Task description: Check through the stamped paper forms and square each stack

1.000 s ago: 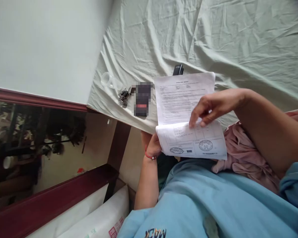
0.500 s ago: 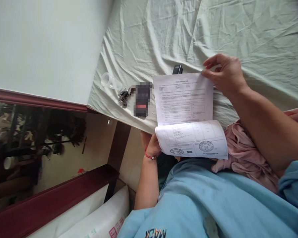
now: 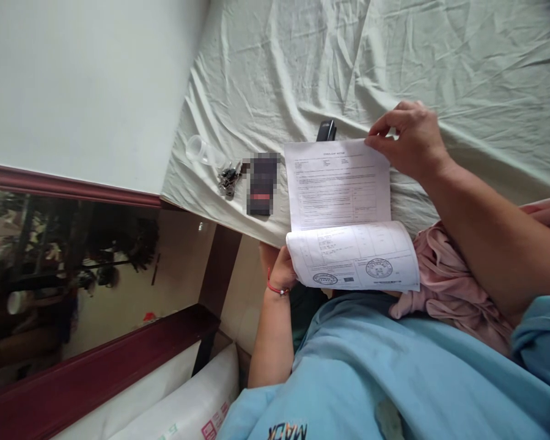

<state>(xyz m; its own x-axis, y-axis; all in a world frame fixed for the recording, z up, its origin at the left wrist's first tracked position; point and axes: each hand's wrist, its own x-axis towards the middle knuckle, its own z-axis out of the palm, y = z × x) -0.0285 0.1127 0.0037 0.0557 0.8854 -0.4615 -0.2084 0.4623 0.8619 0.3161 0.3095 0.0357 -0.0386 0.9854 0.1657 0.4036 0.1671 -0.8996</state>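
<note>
Printed paper sheets [image 3: 339, 189], with a page curled over at the bottom showing round stamps, lie over the cloth edge toward my lap. My right hand [image 3: 407, 137] pinches the top right corner between thumb and fingers. My left hand [image 3: 284, 269] is closed at the lower left edge of the curled page, its fingertips hidden behind the paper. Behind the top edge a black object [image 3: 326, 130], possibly a stapler, is partly covered. Left of the sheets lies a dark, pixelated rectangular item [image 3: 261, 183].
A clear plastic cup [image 3: 205, 150] lies on its side near a small heap of metal and black clips [image 3: 230, 179]. Wrinkled pale green cloth [image 3: 293, 61] covers the surface. Pink fabric [image 3: 444, 275] bunches at my right. A white sack [image 3: 197, 403] stands low at the left.
My right hand has shifted slightly left and down, bringing the top edge of the sheets with it. The left hand stays in place.
</note>
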